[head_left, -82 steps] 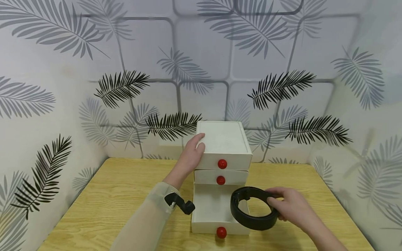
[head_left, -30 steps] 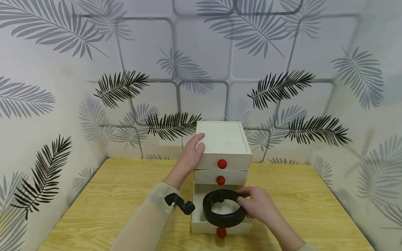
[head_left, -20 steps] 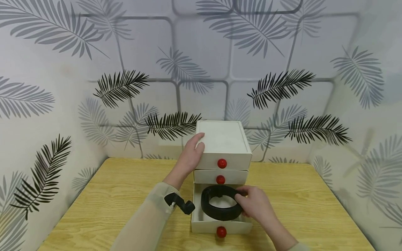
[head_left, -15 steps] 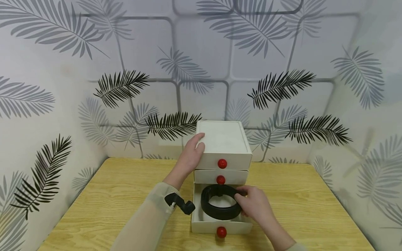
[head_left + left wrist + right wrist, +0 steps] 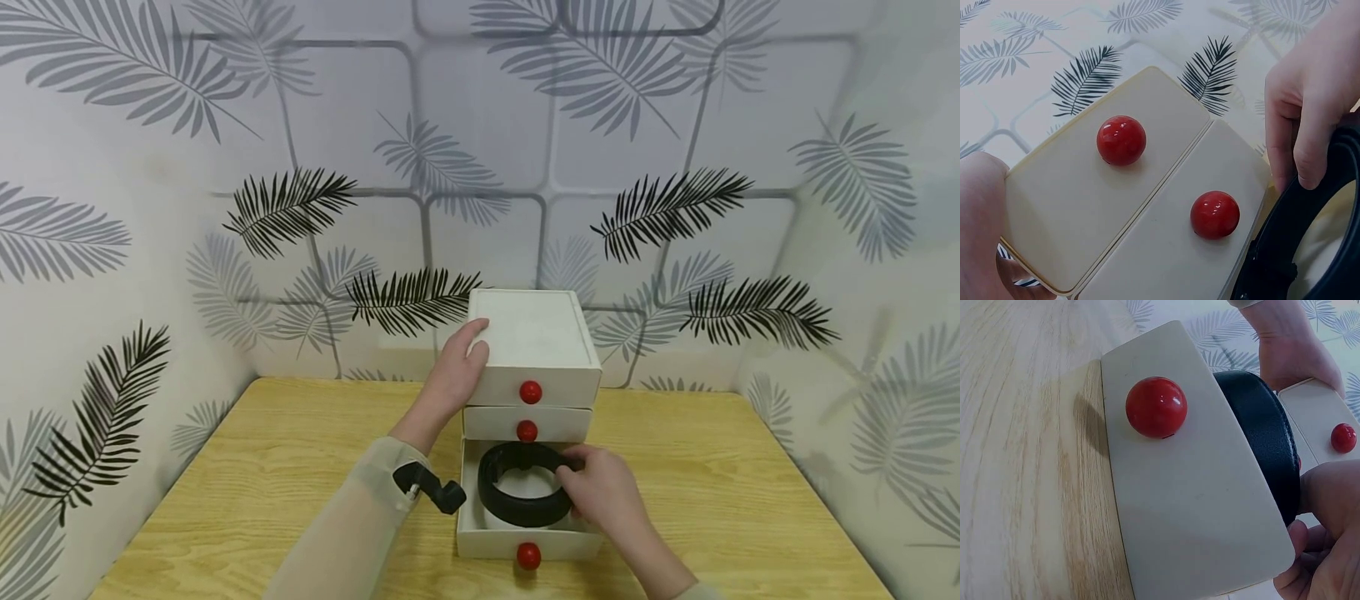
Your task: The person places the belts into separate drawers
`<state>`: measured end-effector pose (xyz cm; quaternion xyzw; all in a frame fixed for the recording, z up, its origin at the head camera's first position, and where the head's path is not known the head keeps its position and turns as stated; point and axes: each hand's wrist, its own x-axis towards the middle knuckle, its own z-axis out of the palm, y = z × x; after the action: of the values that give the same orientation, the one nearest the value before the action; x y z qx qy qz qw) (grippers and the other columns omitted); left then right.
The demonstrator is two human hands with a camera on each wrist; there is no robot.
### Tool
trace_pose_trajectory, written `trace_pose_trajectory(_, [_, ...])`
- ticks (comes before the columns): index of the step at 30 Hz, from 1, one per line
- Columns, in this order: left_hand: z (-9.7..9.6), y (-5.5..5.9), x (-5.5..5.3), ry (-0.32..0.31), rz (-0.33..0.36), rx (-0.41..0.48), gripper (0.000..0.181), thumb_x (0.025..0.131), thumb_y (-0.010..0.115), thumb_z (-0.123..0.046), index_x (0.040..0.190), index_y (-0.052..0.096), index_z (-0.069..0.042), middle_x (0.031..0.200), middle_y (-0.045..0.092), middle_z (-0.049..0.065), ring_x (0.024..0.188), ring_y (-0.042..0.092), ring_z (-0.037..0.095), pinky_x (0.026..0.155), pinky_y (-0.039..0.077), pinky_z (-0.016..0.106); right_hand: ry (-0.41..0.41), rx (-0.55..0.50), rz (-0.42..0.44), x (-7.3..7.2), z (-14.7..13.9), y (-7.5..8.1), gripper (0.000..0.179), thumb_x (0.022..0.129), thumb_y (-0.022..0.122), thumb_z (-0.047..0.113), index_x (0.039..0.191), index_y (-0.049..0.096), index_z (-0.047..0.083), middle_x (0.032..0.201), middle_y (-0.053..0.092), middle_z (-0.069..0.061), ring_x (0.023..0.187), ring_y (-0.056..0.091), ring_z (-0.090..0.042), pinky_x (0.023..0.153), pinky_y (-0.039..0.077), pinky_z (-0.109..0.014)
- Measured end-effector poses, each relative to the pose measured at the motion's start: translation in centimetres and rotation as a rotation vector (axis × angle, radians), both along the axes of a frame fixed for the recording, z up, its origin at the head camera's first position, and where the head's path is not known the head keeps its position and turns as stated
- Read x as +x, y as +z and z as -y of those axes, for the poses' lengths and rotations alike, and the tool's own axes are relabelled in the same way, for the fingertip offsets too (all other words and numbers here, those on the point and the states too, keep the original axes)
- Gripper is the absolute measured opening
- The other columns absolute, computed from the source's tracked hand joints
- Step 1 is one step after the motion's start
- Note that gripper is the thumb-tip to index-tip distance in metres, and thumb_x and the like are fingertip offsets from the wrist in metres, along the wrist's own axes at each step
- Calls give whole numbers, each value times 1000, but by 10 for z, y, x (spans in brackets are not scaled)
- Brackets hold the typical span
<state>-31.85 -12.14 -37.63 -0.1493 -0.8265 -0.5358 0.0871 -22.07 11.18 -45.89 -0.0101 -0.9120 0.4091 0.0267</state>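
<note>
A small white drawer cabinet with red ball knobs stands on the table, its bottom drawer pulled out. My left hand holds the cabinet's upper left side, with fingertips over the top edge. A coiled black belt forms a ring inside the drawer's outline, tilted. My right hand pinches the ring's right side between thumb and fingers. In the left wrist view, the belt shows stacked layers. The right wrist view has the belt behind the drawer front, with the right hand's fingers at the drawer's corner.
The wooden table spreads to both sides of the cabinet. Behind it rises a wall with a leaf pattern. The middle drawer, above the pulled-out one, is closed. A black camera mount sits on my left wrist.
My right hand has brought the belt leftward from beside the drawer to over and into it. During the last half second it shifted only slightly. The left hand has stayed on the cabinet.
</note>
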Motion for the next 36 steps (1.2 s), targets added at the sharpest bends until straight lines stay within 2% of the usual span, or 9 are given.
trace_pose_trajectory(8, [0, -2, -1, -2, 3, -5, 61, 109, 39, -24, 167, 46, -8, 175, 40, 14, 163, 32, 32, 132, 27, 53, 21, 48, -21, 0, 2, -1, 32, 95, 67, 8, 123, 78, -2, 93, 76, -13, 45, 63, -16, 45, 54, -33])
trace_pose_trajectory(14, [0, -2, -1, -3, 2, 3, 60, 109, 39, -23, 167, 47, -7, 174, 40, 15, 163, 32, 32, 132, 27, 53, 38, 142, -44, 1, 5, 2, 29, 97, 70, 10, 122, 78, -1, 92, 76, -13, 45, 62, -15, 45, 53, -32])
trace_pose_trajectory(18, [0, -1, -1, -1, -4, -2, 61, 108, 39, -22, 166, 47, -6, 174, 41, 16, 162, 34, 32, 132, 28, 52, 45, 240, -76, -1, 6, 3, 25, 98, 73, 13, 119, 80, 1, 92, 76, -10, 61, 63, -18, 54, 51, -33])
trace_pose_trajectory(22, [1, -1, -1, -1, -1, -1, 61, 108, 38, -22, 166, 47, -7, 173, 41, 15, 162, 34, 32, 132, 28, 53, 52, 302, -91, -3, 7, 4, 25, 98, 76, 15, 118, 81, 0, 98, 78, -11, 77, 63, -24, 63, 51, -37])
trace_pose_trajectory(27, [0, 0, 0, -1, 3, 5, 61, 109, 38, -23, 166, 47, -7, 174, 41, 15, 162, 33, 33, 132, 28, 54, 71, 334, -91, -3, 8, 7, 25, 99, 77, 15, 119, 80, -1, 102, 79, -13, 77, 64, -22, 67, 57, -41])
trace_pose_trajectory(31, [0, 0, 0, 3, 12, 5, 60, 109, 38, -23, 167, 47, -8, 174, 40, 15, 162, 33, 33, 132, 28, 54, 88, 322, -82, -1, 8, 10, 27, 101, 75, 14, 121, 78, -3, 102, 79, -15, 65, 66, -17, 61, 58, -38])
trace_pose_trajectory(36, [0, 0, 0, 3, 3, 4, 60, 109, 39, -23, 166, 47, -7, 174, 41, 15, 162, 34, 33, 131, 28, 53, 103, 267, -53, 1, 6, 13, 28, 102, 72, 13, 123, 77, -5, 111, 79, -20, 63, 70, -15, 65, 61, -38])
